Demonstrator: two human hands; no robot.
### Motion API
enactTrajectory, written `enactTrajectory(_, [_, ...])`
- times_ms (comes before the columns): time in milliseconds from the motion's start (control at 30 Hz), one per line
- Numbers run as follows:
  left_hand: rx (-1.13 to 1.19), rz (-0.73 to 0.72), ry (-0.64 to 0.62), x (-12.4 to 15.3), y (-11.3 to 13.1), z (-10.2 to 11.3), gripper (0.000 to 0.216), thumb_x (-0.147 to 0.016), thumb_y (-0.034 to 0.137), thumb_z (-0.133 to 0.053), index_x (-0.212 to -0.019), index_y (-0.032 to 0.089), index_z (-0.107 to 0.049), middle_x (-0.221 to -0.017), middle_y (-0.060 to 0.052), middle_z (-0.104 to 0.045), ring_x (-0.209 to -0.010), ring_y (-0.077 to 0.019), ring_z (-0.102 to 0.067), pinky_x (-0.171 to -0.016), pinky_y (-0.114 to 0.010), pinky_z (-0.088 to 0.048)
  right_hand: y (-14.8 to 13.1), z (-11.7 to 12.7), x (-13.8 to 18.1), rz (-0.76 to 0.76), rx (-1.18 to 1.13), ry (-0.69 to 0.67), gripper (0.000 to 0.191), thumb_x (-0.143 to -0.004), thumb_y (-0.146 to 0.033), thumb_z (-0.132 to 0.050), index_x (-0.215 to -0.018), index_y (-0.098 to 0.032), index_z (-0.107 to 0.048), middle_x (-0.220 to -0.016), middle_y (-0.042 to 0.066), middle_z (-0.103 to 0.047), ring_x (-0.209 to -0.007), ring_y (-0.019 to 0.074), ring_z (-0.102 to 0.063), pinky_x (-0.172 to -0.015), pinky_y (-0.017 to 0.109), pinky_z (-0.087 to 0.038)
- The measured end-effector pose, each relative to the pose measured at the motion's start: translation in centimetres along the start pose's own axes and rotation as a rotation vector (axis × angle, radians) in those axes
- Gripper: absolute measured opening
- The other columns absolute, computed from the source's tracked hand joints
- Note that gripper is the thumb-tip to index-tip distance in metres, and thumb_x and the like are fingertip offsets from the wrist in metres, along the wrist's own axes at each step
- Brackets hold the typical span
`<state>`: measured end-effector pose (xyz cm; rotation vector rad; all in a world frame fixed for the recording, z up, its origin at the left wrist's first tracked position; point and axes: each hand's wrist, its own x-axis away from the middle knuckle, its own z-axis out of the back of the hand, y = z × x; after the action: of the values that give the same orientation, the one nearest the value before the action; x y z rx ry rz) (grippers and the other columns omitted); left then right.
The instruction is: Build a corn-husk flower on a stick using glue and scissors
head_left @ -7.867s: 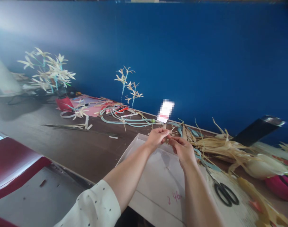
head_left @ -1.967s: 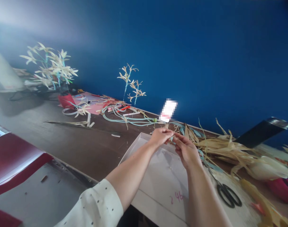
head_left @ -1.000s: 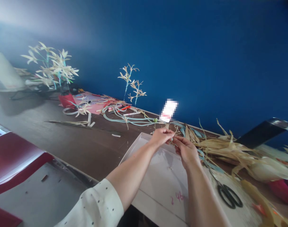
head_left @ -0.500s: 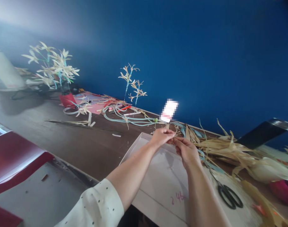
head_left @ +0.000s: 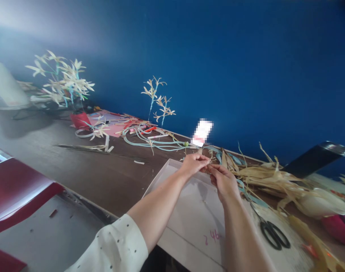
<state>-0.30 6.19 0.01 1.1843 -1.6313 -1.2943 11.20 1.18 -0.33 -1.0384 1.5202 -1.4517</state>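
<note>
My left hand [head_left: 194,164] is closed in a pinch over the far rim of a white shallow box lid [head_left: 189,204]. My right hand [head_left: 223,179] pinches too, its fingertips meeting those of the left. Something small and tan shows between the fingertips, mostly hidden, too small to name. To the right of the right hand lies a heap of dried husks [head_left: 263,175], with pale blue strips beside it. Black-handled scissors [head_left: 274,235] rest nearer me, right of my right forearm.
A phone [head_left: 202,133], blurred out, leans by the blue wall. Pale blue tubing [head_left: 149,143] lies coiled left of it. Two husk-flower stems [head_left: 158,100] stand behind. A flower arrangement in a red pot [head_left: 80,120] is farther left. A dark cylinder [head_left: 317,159] tilts at right.
Both hands stay almost in place, still pinched together. The whole view has shifted very slightly.
</note>
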Motion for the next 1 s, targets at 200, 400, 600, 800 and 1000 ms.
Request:
enactTrajectory(200, [0.02, -0.004, -0.008, -0.07, -0.08, -0.02, 0.014, -0.07, 0.019, -0.071, -0.082, 0.011, -0.068, -0.066, -0.001, -0.062, -0.058, -0.0084, -0.058, -0.058, -0.022, -0.05, 0.2, 0.09, -0.07, 0.015, -0.008, -0.007, 0.024, -0.057, -0.036, -0.076, -0.069, -0.017, -0.066, -0.048, -0.003, -0.048, -0.042, 0.0066, -0.036, -0.041, 0.021, -0.024])
enactTrajectory(400, [0.038, 0.021, 0.009, 0.13, 0.16, -0.13, 0.01, -0.072, 0.016, -0.068, -0.081, 0.01, -0.068, -0.066, -0.002, -0.063, -0.056, -0.0075, -0.057, -0.058, -0.021, -0.051, 0.26, 0.15, -0.23, 0.017, -0.006, -0.018, 0.027, -0.056, -0.037, -0.077, -0.07, -0.017, -0.067, -0.049, -0.003, -0.049, -0.042, 0.0067, -0.035, -0.04, 0.021, -0.023])
enactTrajectory(600, [0.046, 0.032, 0.019, 0.17, 0.2, -0.16, 0.009, -0.072, 0.015, -0.067, -0.08, 0.01, -0.068, -0.066, -0.001, -0.063, -0.055, -0.0076, -0.058, -0.058, -0.022, -0.051, 0.17, 0.09, -0.17, 0.017, 0.031, -0.004, 0.029, -0.056, -0.038, -0.075, -0.073, -0.016, -0.067, -0.049, -0.003, -0.049, -0.043, 0.0069, -0.035, -0.04, 0.021, -0.025])
enactTrajectory(800, [0.053, 0.045, 0.037, 0.4, 0.54, -0.28, 0.006, -0.072, 0.013, -0.067, -0.078, 0.01, -0.067, -0.064, -0.001, -0.062, -0.054, -0.0077, -0.057, -0.057, -0.022, -0.051, -0.32, -0.07, 0.27, 0.007, 0.039, -0.003, 0.027, -0.058, -0.035, -0.074, -0.075, -0.015, -0.066, -0.047, -0.004, -0.046, -0.043, 0.0071, -0.034, -0.041, 0.022, -0.024])
enactTrajectory(1000, [0.056, 0.039, 0.035, 0.24, 0.41, -0.28, 0.006, -0.072, 0.013, -0.066, -0.077, 0.01, -0.067, -0.063, 0.0, -0.061, -0.053, -0.0076, -0.057, -0.057, -0.022, -0.05, -0.27, -0.05, 0.18, 0.015, 0.068, 0.004, 0.027, -0.058, -0.036, -0.073, -0.075, -0.015, -0.066, -0.048, -0.004, -0.047, -0.043, 0.0075, -0.034, -0.041, 0.022, -0.023])
